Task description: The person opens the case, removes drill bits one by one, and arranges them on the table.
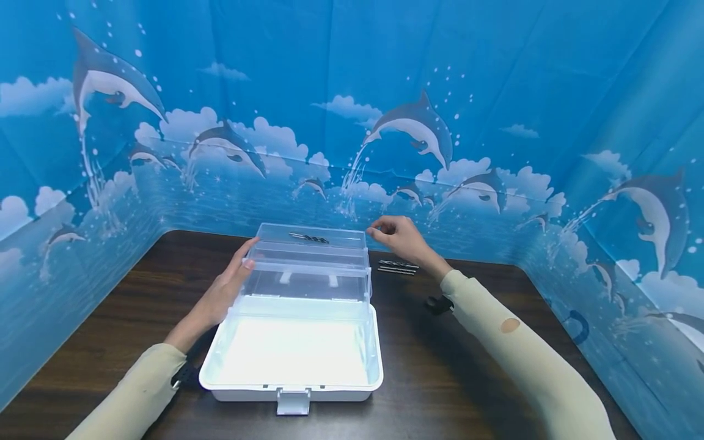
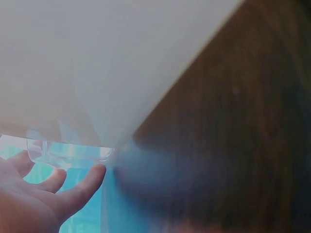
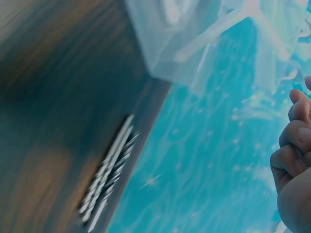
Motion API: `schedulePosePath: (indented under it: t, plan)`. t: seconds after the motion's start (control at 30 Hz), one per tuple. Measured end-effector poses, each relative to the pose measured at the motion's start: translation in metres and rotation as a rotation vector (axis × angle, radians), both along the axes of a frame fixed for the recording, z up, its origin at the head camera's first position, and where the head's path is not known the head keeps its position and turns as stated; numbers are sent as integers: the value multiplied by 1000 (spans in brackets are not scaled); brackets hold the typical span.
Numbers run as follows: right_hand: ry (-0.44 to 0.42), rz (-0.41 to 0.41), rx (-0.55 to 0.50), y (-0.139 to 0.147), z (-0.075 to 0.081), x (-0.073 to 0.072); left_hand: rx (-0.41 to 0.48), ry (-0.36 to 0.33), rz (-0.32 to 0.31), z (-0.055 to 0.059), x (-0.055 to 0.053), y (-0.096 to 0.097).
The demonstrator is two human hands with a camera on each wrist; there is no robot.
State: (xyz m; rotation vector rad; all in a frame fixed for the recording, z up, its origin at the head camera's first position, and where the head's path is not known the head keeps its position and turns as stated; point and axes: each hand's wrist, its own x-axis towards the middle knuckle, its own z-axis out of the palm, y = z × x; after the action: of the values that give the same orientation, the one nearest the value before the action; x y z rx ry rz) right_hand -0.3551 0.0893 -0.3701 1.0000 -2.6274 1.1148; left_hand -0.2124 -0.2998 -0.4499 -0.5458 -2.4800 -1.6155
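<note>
A white toolbox (image 1: 291,394) stands unfolded on the table, its clear tiered trays (image 1: 308,256) raised at the back. My left hand (image 1: 222,293) grips the trays' left side, thumb over the edge; in the left wrist view its fingers (image 2: 80,191) reach behind clear plastic (image 2: 68,154). Dark fluted drill bits (image 1: 310,238) lie in the top tray. At that tray's right corner is my right hand (image 1: 401,238), thumb and index tips drawn together. I cannot tell whether something thin is between them. Several more drill bits (image 1: 397,267) lie below it on the table.
The dark wooden table (image 1: 456,366) ends at a blue dolphin-print curtain (image 1: 352,122) that hangs around the back and sides. A latch (image 1: 293,402) sticks out at the toolbox's front. The white bottom compartment (image 1: 297,351) is brightly lit.
</note>
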Motion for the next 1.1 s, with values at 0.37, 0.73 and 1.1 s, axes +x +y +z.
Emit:
schedulePosePath:
  t: [0.37,0.73,1.1]
  plan:
    - [62,155,104,-46,22,2,-4,17,3,1,-2,-2]
    - [51,213,339,-91,20,-2,-4,10,3,-3,-2,-2]
    - [25,180,319,-101,10,-1,-14,16,23,-2,-1,-2]
